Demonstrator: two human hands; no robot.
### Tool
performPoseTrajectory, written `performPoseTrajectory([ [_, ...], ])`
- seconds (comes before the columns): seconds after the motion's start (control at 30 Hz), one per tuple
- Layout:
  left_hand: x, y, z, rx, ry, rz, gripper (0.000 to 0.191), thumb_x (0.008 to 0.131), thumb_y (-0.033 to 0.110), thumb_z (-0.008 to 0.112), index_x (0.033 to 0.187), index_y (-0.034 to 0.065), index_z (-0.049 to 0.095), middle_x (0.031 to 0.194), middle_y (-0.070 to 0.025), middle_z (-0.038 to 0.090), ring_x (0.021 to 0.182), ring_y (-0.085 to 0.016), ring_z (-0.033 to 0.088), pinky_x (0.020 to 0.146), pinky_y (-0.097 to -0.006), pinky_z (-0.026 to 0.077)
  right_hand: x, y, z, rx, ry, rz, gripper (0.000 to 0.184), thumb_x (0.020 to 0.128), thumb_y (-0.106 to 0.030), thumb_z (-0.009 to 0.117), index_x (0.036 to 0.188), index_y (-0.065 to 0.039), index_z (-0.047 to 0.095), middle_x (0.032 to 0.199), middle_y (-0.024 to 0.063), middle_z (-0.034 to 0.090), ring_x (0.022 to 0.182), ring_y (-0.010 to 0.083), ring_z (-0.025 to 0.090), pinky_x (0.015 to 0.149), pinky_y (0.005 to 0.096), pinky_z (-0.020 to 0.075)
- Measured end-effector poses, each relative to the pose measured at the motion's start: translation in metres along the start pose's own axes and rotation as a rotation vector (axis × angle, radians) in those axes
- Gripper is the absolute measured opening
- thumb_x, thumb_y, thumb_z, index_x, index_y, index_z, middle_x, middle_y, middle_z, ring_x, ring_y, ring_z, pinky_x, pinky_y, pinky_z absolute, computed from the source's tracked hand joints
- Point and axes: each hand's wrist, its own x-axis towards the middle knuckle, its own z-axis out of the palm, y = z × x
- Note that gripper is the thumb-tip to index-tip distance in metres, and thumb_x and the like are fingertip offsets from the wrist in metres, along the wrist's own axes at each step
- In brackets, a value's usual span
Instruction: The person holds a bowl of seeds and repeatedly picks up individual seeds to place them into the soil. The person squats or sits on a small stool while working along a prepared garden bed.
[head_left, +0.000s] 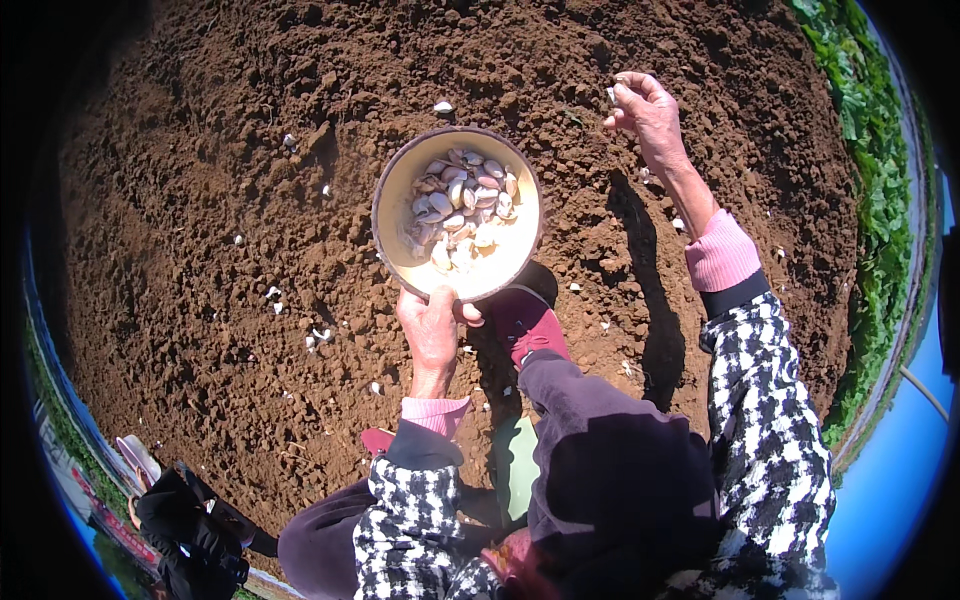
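Note:
My left hand (433, 330) grips the near rim of a round bowl (384, 187), thumb over the edge and fingers underneath. Many garlic cloves (465, 191) lie in the bowl, with strong sunlight on its near inner side. To the right and farther out, my right hand (619, 96) is held above the soil with a whitish garlic clove (611, 95) between thumb and fingers. A single clove (443, 107) rests on the brown soil (300, 75) just beyond the bowl.
More cloves lie scattered over the soil, some left (277, 307) and some right (574, 287). My red shoe (531, 319) stands below the bowl near a pale green object (516, 465). Leafy green plants (874, 187) border the right side. Another person (184, 525) is at lower left.

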Motion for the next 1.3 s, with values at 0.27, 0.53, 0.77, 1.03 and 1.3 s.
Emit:
performPoseTrajectory([
  [0.27,0.014,0.015,-0.010,0.029,0.132,-0.015,0.027,0.082,0.002,0.046,0.105,-0.0097,0.055,0.084,-0.0122,0.065,0.051,-0.014,0.058,0.046,-0.0273,0.054,0.105,0.030,-0.016,-0.645,0.148,-0.194,0.027,0.085,-0.024,0.069,0.102,-0.003,0.067,0.085,0.0043,0.069,0.075,0.0120,0.062,0.071,0.0267,0.0502],
  [0.53,0.021,0.022,-0.004,0.031,0.118,-0.031,0.023,0.084,0.002,0.047,0.104,-0.0080,0.052,0.085,-0.0115,0.063,0.052,-0.014,0.058,0.046,-0.0270,0.053,0.156,0.035,0.004,-1.171,0.000,-0.545,0.015,0.085,-0.016,0.062,0.093,-0.004,0.058,0.085,0.0151,0.063,0.079,0.0314,0.063,0.072,0.0390,0.0508],
  [0.77,0.023,0.027,0.004,0.052,0.131,-0.019,0.025,0.083,0.002,0.048,0.105,-0.0085,0.054,0.085,-0.0109,0.064,0.052,-0.013,0.057,0.046,-0.0264,0.053,0.166,0.035,0.010,-1.515,-0.094,-0.565,0.012,0.083,-0.011,0.056,0.094,-0.006,0.056,0.094,0.0178,0.064,0.088,0.0366,0.064,0.076,0.0441,0.0525],
  [1.03,0.027,0.041,0.003,0.057,0.094,-0.025,0.026,0.084,-0.001,0.046,0.108,-0.0090,0.051,0.087,-0.0124,0.063,0.053,-0.014,0.059,0.046,-0.0243,0.051,0.168,0.034,0.028,-1.771,-0.222,-0.545,0.018,0.085,-0.011,0.048,0.091,-0.007,0.065,0.095,0.0154,0.067,0.088,0.0320,0.067,0.076,0.0420,0.0541],
  [1.3,0.017,0.044,-0.001,0.017,0.117,-0.009,0.027,0.082,0.004,0.047,0.103,-0.0102,0.056,0.081,-0.0116,0.065,0.053,-0.013,0.059,0.046,-0.0262,0.054,0.175,0.036,0.032,-1.800,-0.209,-0.464,0.021,0.085,-0.012,0.050,0.096,-0.010,0.069,0.097,0.0151,0.068,0.091,0.0323,0.067,0.078,0.0427,0.0536],
])
